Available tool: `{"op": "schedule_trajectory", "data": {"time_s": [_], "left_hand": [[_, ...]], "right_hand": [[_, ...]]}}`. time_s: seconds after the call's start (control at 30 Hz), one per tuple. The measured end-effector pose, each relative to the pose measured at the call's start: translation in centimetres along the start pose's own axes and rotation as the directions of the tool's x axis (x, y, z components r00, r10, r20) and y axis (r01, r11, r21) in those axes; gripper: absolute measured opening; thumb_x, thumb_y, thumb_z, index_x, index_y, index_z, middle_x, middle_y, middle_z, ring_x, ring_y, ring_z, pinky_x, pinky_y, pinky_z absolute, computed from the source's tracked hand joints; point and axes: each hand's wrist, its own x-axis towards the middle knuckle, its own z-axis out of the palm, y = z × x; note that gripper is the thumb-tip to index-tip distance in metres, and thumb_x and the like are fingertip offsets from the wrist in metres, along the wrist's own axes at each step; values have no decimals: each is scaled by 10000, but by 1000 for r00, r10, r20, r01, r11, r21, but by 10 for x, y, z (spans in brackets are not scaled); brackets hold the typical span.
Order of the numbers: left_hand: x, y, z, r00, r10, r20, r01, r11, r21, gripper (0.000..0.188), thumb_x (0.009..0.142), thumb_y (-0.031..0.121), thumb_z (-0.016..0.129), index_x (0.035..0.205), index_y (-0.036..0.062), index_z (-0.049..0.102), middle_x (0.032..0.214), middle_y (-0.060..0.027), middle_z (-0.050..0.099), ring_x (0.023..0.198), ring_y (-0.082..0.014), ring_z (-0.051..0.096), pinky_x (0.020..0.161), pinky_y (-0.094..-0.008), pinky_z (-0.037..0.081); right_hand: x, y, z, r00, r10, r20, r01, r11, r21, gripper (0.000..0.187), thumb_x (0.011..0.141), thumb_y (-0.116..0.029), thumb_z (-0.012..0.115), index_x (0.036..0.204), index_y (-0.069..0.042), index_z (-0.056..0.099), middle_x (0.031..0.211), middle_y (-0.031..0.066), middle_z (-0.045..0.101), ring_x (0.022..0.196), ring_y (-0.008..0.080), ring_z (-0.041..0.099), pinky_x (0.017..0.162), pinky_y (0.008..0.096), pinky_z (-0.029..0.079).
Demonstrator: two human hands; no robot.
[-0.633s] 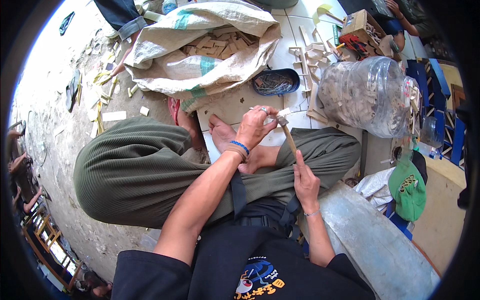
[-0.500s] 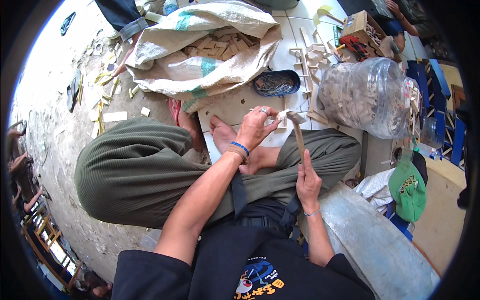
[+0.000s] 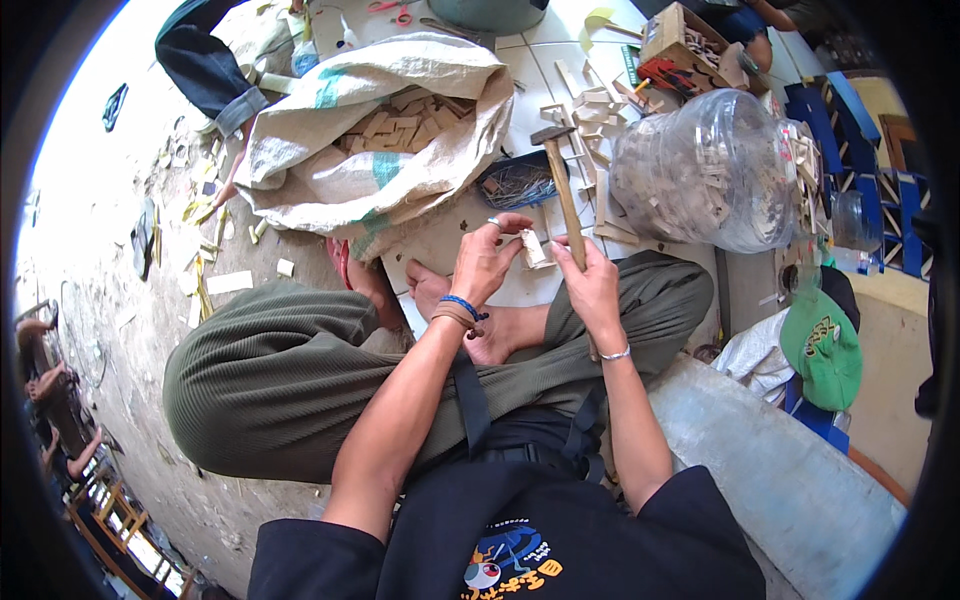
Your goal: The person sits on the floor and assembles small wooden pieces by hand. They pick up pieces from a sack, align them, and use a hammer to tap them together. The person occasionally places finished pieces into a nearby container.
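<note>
My right hand [image 3: 592, 288] is wrapped round the wooden handle of a hammer [image 3: 562, 190]. The metal head points away from me, above a blue tray of nails [image 3: 520, 185]. My left hand [image 3: 486, 262] pinches a small pale wooden piece [image 3: 534, 250] between thumb and fingers, over the white tiles by my bare foot [image 3: 430, 290]. The right fingertips are close to the piece; whether they touch it I cannot tell. Beyond the left hand lies an open woven sack [image 3: 300, 190] with many small wood blocks [image 3: 405, 125] inside.
Wooden strips and joined pieces [image 3: 590, 100] lie on the tiles at the far right. A big clear plastic jar [image 3: 705, 170] on its side holds wood pieces. Behind it stands a cardboard box [image 3: 680, 45]. A green cap [image 3: 820, 350] is at the right; another person's leg [image 3: 205, 70] is at the upper left.
The hammer has lifted off the wooden piece and swung upright, its head now farther away. My right hand has come up beside the left. The left has turned the piece and drawn slightly back.
</note>
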Motion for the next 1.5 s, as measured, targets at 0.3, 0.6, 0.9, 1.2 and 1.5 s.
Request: {"op": "schedule_trajectory", "data": {"time_s": [0.3, 0.6, 0.9, 1.2, 1.5], "left_hand": [[16, 17, -25, 947, -155, 282, 283, 820, -498, 316, 1032, 119, 735, 1333, 58, 658, 1180, -5, 757, 1078, -71, 684, 883, -237, 544], [15, 51, -33, 926, -171, 337, 353, 709, -610, 454, 1051, 133, 710, 1460, 43, 535, 1332, -126, 731, 1169, -159, 714, 947, -296, 608], [10, 95, -45, 881, 22, 473, 388, 540, -747, 601, 1106, 402, 596, 1562, 37, 452, 1567, -202, 534, 1323, -272, 634, 1116, -480, 541], [10, 104, -55, 849, 101, 518, 333, 659, -675, 597, 1081, 324, 657, 1570, 51, 450, 1575, -202, 526, 1396, -313, 594, 1152, -483, 505], [9, 107, -56, 837, 106, 537, 311, 715, -626, 548, 1087, 313, 657, 1548, 56, 509, 1519, -147, 592, 1401, -283, 594, 1165, -452, 488]], "right_hand": [[8, 1, 0, 994, -95, 45, 79, 955, 286, 238, 1026, -262, 754, 1120, -46, 718, 831, -8, 678, 728, 79, 572, 678, 277, 503], [-6, -28, 0, 972, -20, 232, -143, 735, 663, 209, 1085, -195, 675, 1250, -74, 635, 1037, 16, 723, 910, 86, 689, 690, 250, 527], [-16, -46, -15, 988, -52, 147, -85, 614, 785, 253, 1068, -181, 700, 1269, -36, 649, 987, -12, 709, 799, 20, 592, 650, 195, 467], [-25, -42, -8, 990, -139, 2, 91, 657, 748, 285, 1062, -172, 710, 1294, -19, 646, 979, -6, 687, 771, 35, 550, 682, 219, 477], [-28, -36, -5, 991, -135, -7, 89, 619, 781, 286, 1051, -156, 726, 1285, -11, 647, 1014, 4, 694, 829, 49, 582, 740, 229, 503]]}}
